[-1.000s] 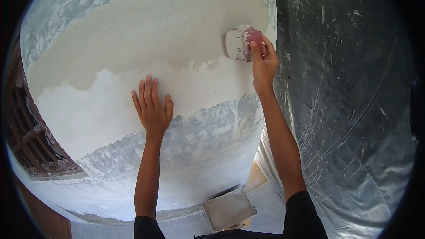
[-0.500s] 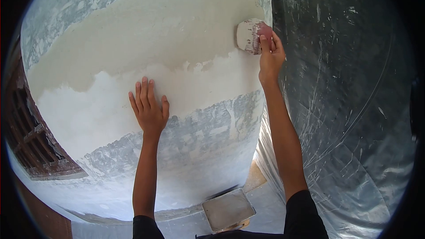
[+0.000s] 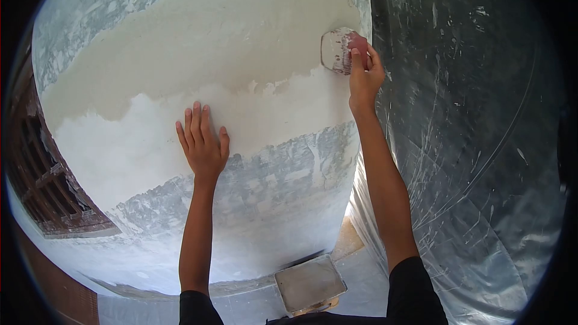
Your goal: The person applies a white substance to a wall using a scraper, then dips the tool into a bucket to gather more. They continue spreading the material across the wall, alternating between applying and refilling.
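Note:
My right hand (image 3: 366,81) grips a dark red putty scraper (image 3: 344,52) by its right end, thumb on the near face. The scraper's broad face is smeared with pale plaster, and it lies against the wall near the right edge. A band of fresh beige plaster (image 3: 211,42) stretches left from it across the wall. Lower on the wall, my left hand (image 3: 203,144) rests flat with fingers spread, on the paler, whitish plaster (image 3: 120,150) just under the beige band. Nothing is in that hand.
Dark plastic sheeting (image 3: 469,114), splashed with white, hangs right of the wall. A shallow rectangular tray (image 3: 310,283) sits below on the covered floor. A brown slatted window or vent (image 3: 51,168) is at the left. Rougher grey wall surface (image 3: 259,204) lies beneath the plaster.
The scraper has shifted slightly left and looks flatter against the wall, with its edge outline showing more. My left hand stays in the same place.

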Action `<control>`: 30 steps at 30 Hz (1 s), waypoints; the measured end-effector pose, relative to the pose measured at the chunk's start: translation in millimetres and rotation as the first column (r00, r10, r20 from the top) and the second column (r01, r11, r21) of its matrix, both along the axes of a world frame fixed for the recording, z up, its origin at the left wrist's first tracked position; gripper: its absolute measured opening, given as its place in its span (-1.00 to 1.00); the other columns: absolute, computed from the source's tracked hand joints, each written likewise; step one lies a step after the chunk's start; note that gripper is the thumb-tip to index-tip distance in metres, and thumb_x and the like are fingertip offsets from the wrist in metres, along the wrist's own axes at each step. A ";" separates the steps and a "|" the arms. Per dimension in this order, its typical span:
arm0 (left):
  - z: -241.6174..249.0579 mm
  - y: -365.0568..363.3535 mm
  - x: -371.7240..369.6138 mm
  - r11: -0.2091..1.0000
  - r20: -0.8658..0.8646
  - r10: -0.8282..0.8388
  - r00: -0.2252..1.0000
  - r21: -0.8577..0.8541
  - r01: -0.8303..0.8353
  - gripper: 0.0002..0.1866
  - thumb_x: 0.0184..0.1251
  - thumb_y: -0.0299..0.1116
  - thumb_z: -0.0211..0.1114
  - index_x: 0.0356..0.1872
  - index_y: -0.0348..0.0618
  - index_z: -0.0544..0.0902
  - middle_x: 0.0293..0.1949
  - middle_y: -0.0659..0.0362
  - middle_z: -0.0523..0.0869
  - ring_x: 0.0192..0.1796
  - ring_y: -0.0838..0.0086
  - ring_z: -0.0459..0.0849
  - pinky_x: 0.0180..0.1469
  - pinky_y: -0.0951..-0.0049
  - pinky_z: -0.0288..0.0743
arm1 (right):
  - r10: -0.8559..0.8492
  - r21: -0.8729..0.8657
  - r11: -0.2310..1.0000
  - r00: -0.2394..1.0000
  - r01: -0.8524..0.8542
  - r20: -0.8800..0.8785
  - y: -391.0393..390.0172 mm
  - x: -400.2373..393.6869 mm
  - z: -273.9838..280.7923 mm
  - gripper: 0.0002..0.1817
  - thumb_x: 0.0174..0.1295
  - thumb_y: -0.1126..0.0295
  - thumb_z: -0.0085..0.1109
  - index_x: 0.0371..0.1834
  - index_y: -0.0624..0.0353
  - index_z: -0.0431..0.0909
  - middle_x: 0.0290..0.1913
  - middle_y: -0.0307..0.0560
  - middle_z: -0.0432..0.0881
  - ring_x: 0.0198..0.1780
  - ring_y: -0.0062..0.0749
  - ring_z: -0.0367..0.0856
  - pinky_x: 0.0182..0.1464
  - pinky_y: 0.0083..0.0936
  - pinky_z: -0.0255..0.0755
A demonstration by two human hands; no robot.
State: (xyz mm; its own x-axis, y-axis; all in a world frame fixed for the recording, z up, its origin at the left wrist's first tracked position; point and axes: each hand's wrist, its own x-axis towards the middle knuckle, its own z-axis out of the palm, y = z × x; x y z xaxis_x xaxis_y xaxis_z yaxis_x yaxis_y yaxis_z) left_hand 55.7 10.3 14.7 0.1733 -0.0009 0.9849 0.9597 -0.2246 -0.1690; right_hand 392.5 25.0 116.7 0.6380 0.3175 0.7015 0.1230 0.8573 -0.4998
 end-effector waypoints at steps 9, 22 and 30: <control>-2.7 1.0 0.3 1.000 0.006 0.005 1.000 -0.002 -0.005 -0.40 0.44 -0.24 0.13 0.47 -0.20 0.35 0.51 0.05 0.36 0.58 0.16 0.21 0.61 -0.03 -0.06 | 0.190 0.058 0.978 0.969 -0.202 0.157 -29.8 -54.9 -1.8 -0.60 0.41 0.43 0.24 0.27 0.29 0.51 0.01 0.00 0.72 0.06 -0.48 0.66 0.16 -0.51 0.48; -3.9 1.5 -0.5 1.000 -0.006 0.021 1.000 0.001 -0.021 -0.39 0.45 -0.24 0.13 0.49 -0.19 0.33 0.52 0.05 0.33 0.59 0.17 0.19 0.61 -0.04 -0.08 | 0.098 0.058 0.994 0.984 -0.090 -0.148 -9.4 -3.1 3.9 -0.63 0.40 0.50 0.19 0.25 0.34 0.50 0.10 0.02 0.69 0.11 -0.40 0.67 0.14 -0.50 0.51; -5.1 1.7 5.1 0.998 0.027 0.060 0.998 0.013 -0.061 -0.41 0.46 -0.22 0.10 0.47 -0.19 0.39 0.50 0.06 0.38 0.57 0.19 0.25 0.61 -0.01 -0.05 | 0.067 0.116 0.988 0.960 -0.102 0.272 -29.1 -76.5 -13.1 -0.63 0.35 0.42 0.26 0.20 0.26 0.57 -0.03 0.07 0.72 0.01 -0.32 0.69 0.13 -0.41 0.50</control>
